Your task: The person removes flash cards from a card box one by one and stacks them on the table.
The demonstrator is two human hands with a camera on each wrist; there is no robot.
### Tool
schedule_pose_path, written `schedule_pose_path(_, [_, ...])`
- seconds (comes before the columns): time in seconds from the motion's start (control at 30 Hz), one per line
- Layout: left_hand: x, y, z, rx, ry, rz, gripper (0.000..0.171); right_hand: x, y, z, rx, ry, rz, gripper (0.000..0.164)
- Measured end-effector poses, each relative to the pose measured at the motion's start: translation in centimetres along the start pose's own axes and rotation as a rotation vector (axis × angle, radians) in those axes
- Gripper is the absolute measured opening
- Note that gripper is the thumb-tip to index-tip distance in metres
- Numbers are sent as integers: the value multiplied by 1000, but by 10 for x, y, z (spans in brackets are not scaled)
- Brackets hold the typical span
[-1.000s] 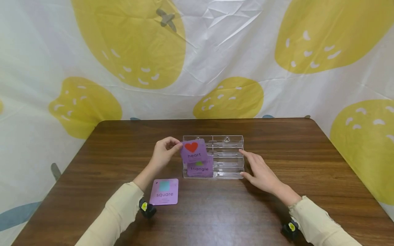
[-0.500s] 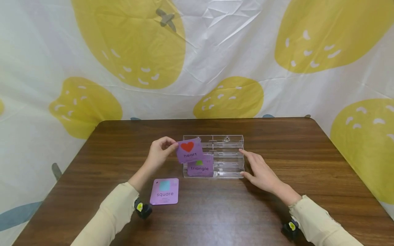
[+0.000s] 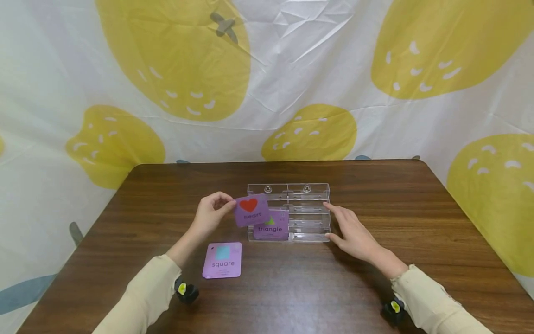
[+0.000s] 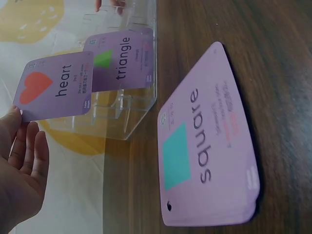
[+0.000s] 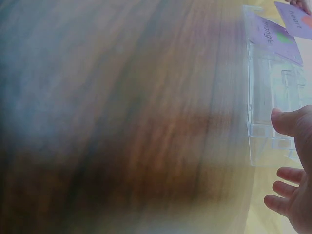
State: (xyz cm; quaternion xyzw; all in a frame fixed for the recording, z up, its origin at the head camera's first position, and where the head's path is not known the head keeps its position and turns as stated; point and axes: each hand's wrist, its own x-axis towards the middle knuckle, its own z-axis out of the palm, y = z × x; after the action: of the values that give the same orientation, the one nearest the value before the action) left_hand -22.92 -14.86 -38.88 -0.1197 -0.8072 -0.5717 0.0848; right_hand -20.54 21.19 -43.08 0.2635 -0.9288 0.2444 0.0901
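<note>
My left hand (image 3: 211, 213) pinches the left edge of a purple heart card (image 3: 252, 211) between thumb and fingers. The card hangs tilted in front of the left side of a clear tiered rack (image 3: 308, 217). Behind it, a purple triangle card (image 3: 272, 229) stands in the rack's lower left compartment, its upper left part covered by the heart card. At the rack's right side, my right hand (image 3: 352, 232) rests thumb and fingertip against the edge, with fingers spread. A square card (image 4: 209, 151) lies face up on the table, nearer me, apparently on top of other cards.
The brown wooden table (image 3: 292, 297) carries the rack near its middle. Behind the table hangs a white cloth (image 3: 250, 139) printed with yellow lemons. The rack's right column (image 3: 308, 211) shows several tiers without cards.
The left hand has drawn the heart card leftward and slightly down, uncovering more of the triangle card and rack. The right hand, rack and square card have stayed in place.
</note>
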Motion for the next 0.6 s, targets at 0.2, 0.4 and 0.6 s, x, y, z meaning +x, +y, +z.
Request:
schedule_pose_path(0.2, [-6, -4, -8, 19, 2, -18, 12, 0, 0, 0, -3, 3, -3, 76])
schedule_pose_path(0.4, [-11, -4, -15, 27, 8, -43, 12, 0, -1, -1, -5, 12, -11, 76])
schedule_pose_path(0.6, [-14, -4, -19, 18, 19, -47, 14, 0, -1, -1, -8, 14, -15, 76])
